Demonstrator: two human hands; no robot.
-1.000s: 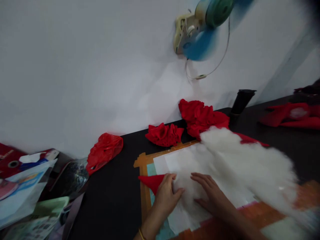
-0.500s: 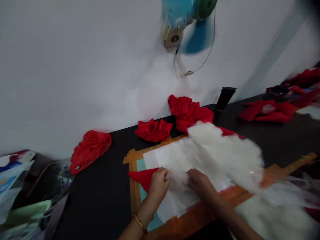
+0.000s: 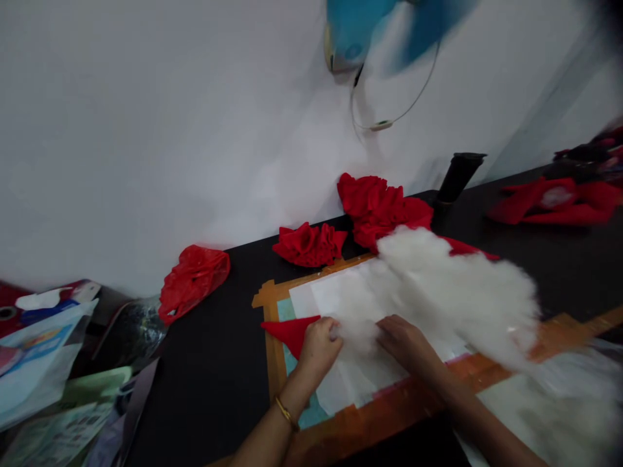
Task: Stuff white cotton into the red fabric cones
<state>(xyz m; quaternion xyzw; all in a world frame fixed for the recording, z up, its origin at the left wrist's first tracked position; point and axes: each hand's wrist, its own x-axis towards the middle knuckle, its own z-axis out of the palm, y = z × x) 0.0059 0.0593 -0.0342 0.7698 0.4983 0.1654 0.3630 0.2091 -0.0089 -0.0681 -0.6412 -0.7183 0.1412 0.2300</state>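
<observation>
White fluff (image 3: 359, 324) in both hands' (image 3: 320, 345) pinching fingers (image 3: 331, 324), bulky heap (image 3: 462, 285) alongside, red ruffled bundles (image 3: 310, 245) behind.

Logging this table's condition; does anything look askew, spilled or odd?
Mildly: the white stuffing spreads beyond the white paper and over the brown tape, which looks untidy. The black container appears to lean, though lens distortion may explain it.
</observation>
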